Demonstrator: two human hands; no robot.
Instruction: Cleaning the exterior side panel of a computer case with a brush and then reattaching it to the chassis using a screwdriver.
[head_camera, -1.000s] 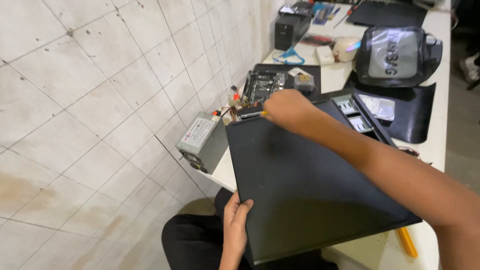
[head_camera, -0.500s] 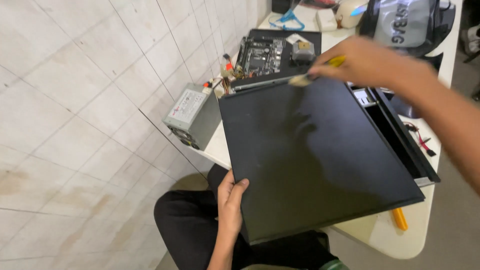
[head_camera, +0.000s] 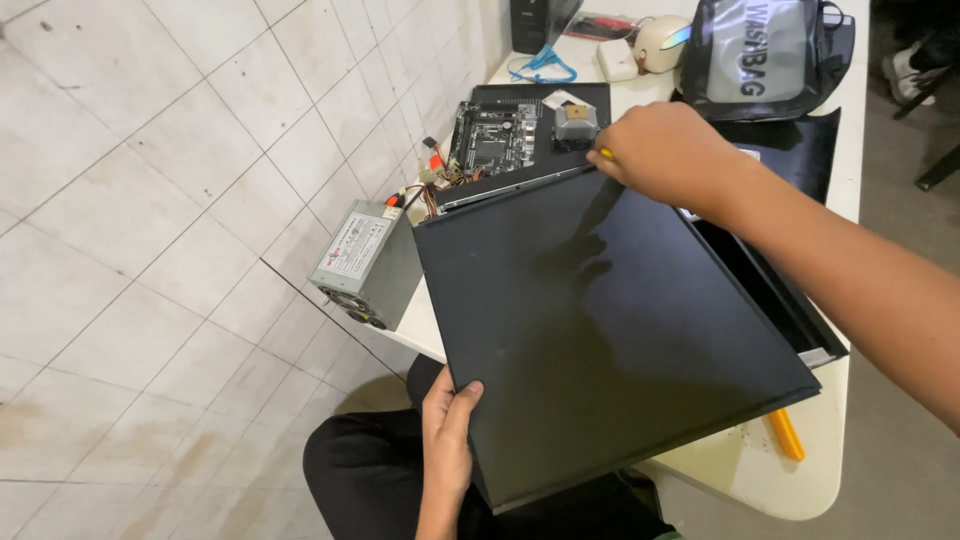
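The left hand (head_camera: 447, 440) holds the near left corner of the black panel (head_camera: 600, 330): the thumb lies on the top face and the fingers wrap under the edge, so the grip is closed on the panel. The right hand (head_camera: 665, 150) sits at the far edge of the panel with its fingers curled tight around a yellow tool (head_camera: 604, 154), of which only the tip shows.

The black panel lies flat and slightly skewed over the near left part of the white counter (head_camera: 745, 470). Its near left corner overhangs the counter edge above the person's lap. Under its right side a black case (head_camera: 775, 290) is partly uncovered along the right edge.

A grey power supply (head_camera: 366, 262) stands at the left edge of the counter, just beside the panel, with coloured wires running toward the circuit board (head_camera: 500, 140) that lies just beyond the panel's far edge. A black bag (head_camera: 770, 55) rests at the far right of the counter. An orange tool (head_camera: 785, 433) lies near the near right corner.
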